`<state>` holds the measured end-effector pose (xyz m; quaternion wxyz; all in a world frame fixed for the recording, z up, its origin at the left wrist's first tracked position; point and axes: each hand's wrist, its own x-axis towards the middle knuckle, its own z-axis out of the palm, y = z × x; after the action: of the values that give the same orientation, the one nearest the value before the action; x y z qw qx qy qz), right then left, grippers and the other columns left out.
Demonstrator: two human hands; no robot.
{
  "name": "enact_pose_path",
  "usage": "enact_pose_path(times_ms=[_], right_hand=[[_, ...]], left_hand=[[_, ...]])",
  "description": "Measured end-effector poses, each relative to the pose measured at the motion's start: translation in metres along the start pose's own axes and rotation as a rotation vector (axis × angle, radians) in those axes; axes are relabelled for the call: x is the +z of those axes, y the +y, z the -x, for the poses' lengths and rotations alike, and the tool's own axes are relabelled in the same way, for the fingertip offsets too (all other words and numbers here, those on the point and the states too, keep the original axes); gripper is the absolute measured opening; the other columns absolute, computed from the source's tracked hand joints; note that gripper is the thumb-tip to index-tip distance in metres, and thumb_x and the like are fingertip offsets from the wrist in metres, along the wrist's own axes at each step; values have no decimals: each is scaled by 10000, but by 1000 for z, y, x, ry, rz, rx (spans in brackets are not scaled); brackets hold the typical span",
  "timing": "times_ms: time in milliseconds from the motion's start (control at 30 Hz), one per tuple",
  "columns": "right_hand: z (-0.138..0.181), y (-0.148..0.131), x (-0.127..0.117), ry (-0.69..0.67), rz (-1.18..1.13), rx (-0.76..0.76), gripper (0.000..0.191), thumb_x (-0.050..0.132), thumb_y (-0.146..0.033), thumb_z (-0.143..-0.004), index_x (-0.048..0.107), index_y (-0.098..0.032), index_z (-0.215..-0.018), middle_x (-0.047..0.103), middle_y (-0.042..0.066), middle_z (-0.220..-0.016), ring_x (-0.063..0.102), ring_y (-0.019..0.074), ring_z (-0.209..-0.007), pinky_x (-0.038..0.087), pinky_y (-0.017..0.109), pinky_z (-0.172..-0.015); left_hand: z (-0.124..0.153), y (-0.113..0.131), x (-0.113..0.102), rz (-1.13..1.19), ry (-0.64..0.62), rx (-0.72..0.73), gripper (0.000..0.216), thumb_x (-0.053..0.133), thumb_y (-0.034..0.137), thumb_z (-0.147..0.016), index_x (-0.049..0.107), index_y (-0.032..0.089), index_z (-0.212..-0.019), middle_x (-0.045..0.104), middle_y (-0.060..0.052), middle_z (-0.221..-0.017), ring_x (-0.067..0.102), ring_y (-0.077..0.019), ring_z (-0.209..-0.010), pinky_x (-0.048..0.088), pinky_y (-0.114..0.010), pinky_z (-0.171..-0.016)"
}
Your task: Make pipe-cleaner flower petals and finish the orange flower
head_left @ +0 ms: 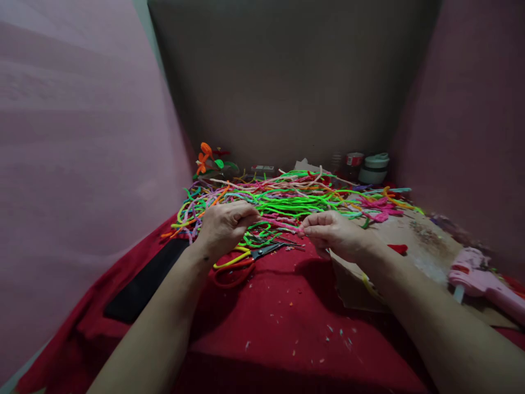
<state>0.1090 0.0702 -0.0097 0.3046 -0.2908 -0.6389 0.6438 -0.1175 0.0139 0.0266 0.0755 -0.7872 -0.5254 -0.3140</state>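
A pink pipe cleaner (281, 223) is stretched between my two hands above the red cloth. My left hand (227, 224) pinches its left end, the fingers closed. At the other end, the thumb and fingertips of my right hand (330, 232) are pressed together on it. Scissors (241, 264) with yellow and red handles lie just below my left hand, blades pointing right. Behind both hands spreads a large heap of pipe cleaners (295, 203) in green, pink, orange, purple and other colours.
A black flat object (145, 282) lies left. To the right are a cardboard sheet (404, 232) with scraps and a pink glue gun (478, 276). An orange pipe-cleaner flower (204, 158), a lidded container (374, 168) and a jar (353, 164) stand at the back. Red cloth (283, 323) carries small clippings.
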Motion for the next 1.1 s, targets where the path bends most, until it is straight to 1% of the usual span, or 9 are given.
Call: enact_pose_path(times_ms=[200, 367, 467, 567, 667, 800, 867, 933, 1100], right_hand=[[1, -2, 6, 16, 223, -25, 69, 546, -208, -667, 579, -154, -640, 412, -70, -378, 405, 66, -287, 262, 177, -317], [1, 2, 7, -35, 30, -23, 93, 589, -237, -664, 575, -150, -634, 354, -86, -389, 336, 46, -303, 346, 184, -327], [-2, 7, 6, -15, -165, 14, 120, 637, -244, -640, 565, -148, -632, 277, -107, -385, 235, 34, -319, 382, 205, -324], [-4, 10, 6, 13, -260, 5, 140, 664, -234, -632, 552, -149, -628, 284, -108, -387, 213, 31, -330, 386, 209, -328], [-5, 11, 8, 30, -275, -33, 165, 667, -244, -639, 536, -152, -598, 359, -89, -397, 264, 38, -333, 403, 218, -355], [-4, 11, 11, 32, -197, -54, 162, 645, -278, -672, 568, -141, -635, 460, -57, -428, 406, 59, -354, 402, 207, -393], [-3, 11, 13, 15, -139, -47, 161, 634, -288, -687, 581, -137, -671, 484, -51, -427, 462, 68, -360, 361, 185, -381], [-2, 11, 15, -1, -87, -32, 176, 631, -302, -690, 576, -136, -669, 499, -49, -424, 492, 74, -357, 323, 174, -367], [-1, 8, 21, -26, -41, -27, 208, 634, -323, -680, 546, -142, -626, 501, -55, -407, 495, 73, -345, 300, 170, -367]], left_hand=[[2, -8, 0, -230, 48, 37, 207, 499, 307, -803, 643, 207, -691, 612, 4, -646, 517, -102, -604, 325, -210, -579], [-3, -19, 6, -251, 68, 117, 220, 482, 312, -821, 645, 213, -713, 606, -14, -689, 507, -129, -676, 353, -240, -661], [-7, -18, 9, -239, 240, 154, 156, 525, 307, -796, 667, 244, -788, 615, -32, -827, 485, -175, -842, 338, -317, -816], [-4, -7, 15, -179, 445, 88, 176, 565, 312, -766, 661, 241, -895, 601, -53, -922, 461, -204, -940, 304, -367, -891], [0, 5, 25, 72, 273, -49, 201, 527, 351, -786, 657, 197, -787, 594, -34, -725, 513, -160, -739, 377, -306, -766], [-3, 9, 42, 729, -69, -485, 333, 524, 470, -758, 596, 145, -742, 513, 4, -588, 419, -75, -460, 321, -208, -447], [-6, 7, 45, 1059, -85, -622, 337, 571, 469, -725, 548, 133, -717, 467, 24, -564, 355, -39, -408, 263, -178, -395], [-7, 5, 43, 1253, -38, -663, 300, 637, 404, -691, 522, 127, -704, 457, 33, -567, 345, -20, -404, 262, -157, -394], [-7, 10, 34, 1247, 68, -581, 189, 641, 282, -688, 535, 125, -678, 487, 39, -545, 395, -24, -411, 310, -150, -406]])
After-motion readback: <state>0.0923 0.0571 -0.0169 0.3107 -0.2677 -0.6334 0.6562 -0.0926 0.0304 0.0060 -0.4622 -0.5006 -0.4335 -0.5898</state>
